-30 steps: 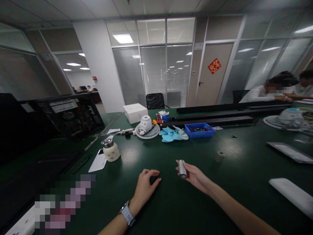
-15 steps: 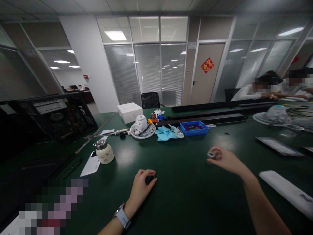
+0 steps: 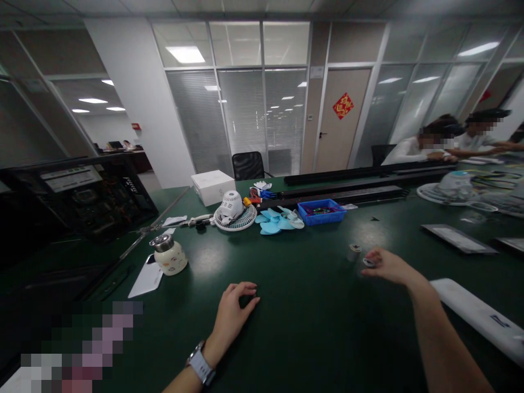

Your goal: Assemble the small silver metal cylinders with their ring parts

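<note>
My right hand (image 3: 382, 266) is above the table on the right, its thumb and fingertips closed around a small round whitish piece (image 3: 368, 262). Just left of those fingertips stands a small pale cylinder (image 3: 354, 251) with a light round top; its exact kind is too small to make out. My left hand (image 3: 234, 307), with a watch (image 3: 200, 364) at the wrist, rests on the green table (image 3: 303, 316). Its fingers are curved and apart from the thumb, and nothing shows between them.
Toward the back are light-blue fan blades (image 3: 278, 220), a blue bin (image 3: 321, 212) with small parts, a white fan part (image 3: 234, 212) and a white box (image 3: 213, 187). A cream jar (image 3: 170, 255) stands left. A long white case (image 3: 475, 314) lies right. Two people sit far right.
My right hand has shifted a little to the right. The small pale cylinder now stands visible where the fingers were before. My left hand stays nearly in place; the view has turned slightly.
</note>
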`<state>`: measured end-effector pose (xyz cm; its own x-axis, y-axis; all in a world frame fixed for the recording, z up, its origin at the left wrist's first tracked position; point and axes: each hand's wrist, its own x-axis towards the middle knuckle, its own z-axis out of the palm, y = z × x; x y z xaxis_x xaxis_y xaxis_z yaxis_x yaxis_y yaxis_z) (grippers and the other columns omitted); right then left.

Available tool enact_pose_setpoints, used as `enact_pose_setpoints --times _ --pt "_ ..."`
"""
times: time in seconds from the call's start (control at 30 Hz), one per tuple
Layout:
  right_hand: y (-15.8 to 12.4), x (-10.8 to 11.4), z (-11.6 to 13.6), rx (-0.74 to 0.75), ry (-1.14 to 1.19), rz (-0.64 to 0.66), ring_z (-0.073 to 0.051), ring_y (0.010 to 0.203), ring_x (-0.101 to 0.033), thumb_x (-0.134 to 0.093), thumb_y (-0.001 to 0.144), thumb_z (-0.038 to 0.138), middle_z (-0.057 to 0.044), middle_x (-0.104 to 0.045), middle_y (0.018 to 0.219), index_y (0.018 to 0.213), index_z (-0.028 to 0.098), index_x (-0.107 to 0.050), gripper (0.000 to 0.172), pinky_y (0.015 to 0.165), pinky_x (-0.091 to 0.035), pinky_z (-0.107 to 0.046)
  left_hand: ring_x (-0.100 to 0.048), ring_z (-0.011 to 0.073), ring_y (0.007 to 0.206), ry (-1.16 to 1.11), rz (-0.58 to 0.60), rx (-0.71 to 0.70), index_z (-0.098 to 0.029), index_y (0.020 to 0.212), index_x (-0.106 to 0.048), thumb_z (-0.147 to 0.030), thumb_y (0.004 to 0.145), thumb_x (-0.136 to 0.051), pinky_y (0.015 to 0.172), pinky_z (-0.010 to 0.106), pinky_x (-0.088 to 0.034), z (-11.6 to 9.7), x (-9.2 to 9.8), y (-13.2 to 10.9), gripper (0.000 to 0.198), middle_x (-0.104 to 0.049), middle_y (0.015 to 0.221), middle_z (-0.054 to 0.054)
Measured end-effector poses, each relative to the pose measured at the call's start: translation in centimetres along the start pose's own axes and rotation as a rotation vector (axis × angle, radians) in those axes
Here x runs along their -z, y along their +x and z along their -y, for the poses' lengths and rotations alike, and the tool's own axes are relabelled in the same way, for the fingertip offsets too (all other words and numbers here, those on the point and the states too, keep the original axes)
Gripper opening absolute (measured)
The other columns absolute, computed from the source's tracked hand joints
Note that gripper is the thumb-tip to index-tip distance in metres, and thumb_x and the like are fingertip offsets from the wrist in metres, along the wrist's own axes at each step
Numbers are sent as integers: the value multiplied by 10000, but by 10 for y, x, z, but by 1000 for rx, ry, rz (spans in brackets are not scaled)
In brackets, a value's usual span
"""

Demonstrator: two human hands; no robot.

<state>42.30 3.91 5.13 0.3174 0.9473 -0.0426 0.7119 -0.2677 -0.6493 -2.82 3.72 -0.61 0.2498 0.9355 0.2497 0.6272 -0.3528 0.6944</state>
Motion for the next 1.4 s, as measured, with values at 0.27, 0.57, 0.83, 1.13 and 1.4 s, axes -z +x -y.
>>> enact_pose_setpoints --times 0.27,0.57,0.83,1.13,1.4 --pt "-77 -60 112 667 136 -7 -228 921 -610 -559 869 422 -62 -675 999 1127 294 -663 307 833 -464 -379 -691 221 928 -454 95 126 -228 1024 -467 -344 766 -701 888 383 -471 -20 -1 -5 368 -750 900 33" --pt "-113 -158 131 852 364 403 -121 764 -632 -593 883 337 -23 -706 835 1080 301 -709 231 707 -465 -236 -679 135 613 -1079 287 232 -236 891 -298 -250 623 -848 574 180 -445 -36 -14 -18 612 -723 654 -15" --pt "-124 -165 137 757 519 334 -148 758 -658 -653 831 349 -41 -726 817 929 241 -758 180 689 -492 -257 -641 109 550 -1106 242 253 -224 873 -311 -345 621 -847 584 189 -448 -39 -15 -19 604 -705 595 -16" --pt "-73 -48 109 565 72 83 -213 912 -664 -616 817 396 -42 -726 991 958 250 -736 236 794 -519 -332 -630 105 582 -972 184 287 -208 898 -362 -354 641 -826 619 210 -463 -31 -14 -14 551 -697 609 -19" --pt "-9 19 4 117 -287 -54 -259 754 -702 -650 722 389 -55 -751 779 811 224 -766 220 644 -528 -328 -609 91 580 -865 227 298 -196 895 -407 -345 630 -831 565 180 -412 -27 -14 -12 522 -693 644 -21"
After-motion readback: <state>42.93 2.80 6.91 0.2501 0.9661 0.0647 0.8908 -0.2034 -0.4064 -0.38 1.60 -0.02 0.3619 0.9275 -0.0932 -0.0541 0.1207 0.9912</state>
